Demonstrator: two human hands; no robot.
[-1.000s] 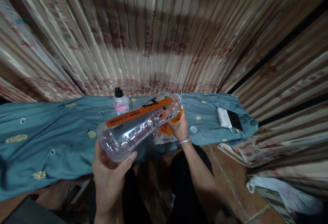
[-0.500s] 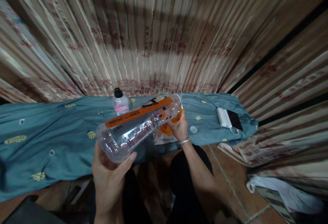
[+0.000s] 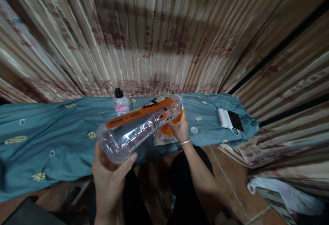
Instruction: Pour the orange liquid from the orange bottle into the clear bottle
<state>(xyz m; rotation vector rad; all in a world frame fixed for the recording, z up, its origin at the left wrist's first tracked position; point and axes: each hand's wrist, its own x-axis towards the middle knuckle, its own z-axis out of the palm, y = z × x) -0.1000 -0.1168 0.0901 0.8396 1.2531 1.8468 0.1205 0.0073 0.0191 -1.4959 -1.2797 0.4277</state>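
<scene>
My left hand (image 3: 109, 177) grips the base of a large clear plastic bottle (image 3: 138, 125) with an orange label. The bottle lies tilted, its neck pointing away toward the upper right. My right hand (image 3: 180, 127) is closed around an orange object (image 3: 166, 130) just under the bottle's neck, above a white sheet on the teal cloth (image 3: 51, 132). What the orange object is stays partly hidden by the bottle and my fingers.
A small bottle with a black cap (image 3: 120, 103) stands behind the big bottle. A white round cap (image 3: 194, 130) lies on the cloth to the right. Farther right rest a phone (image 3: 235, 120) and a white face mask (image 3: 224, 118). Striped curtains hang behind.
</scene>
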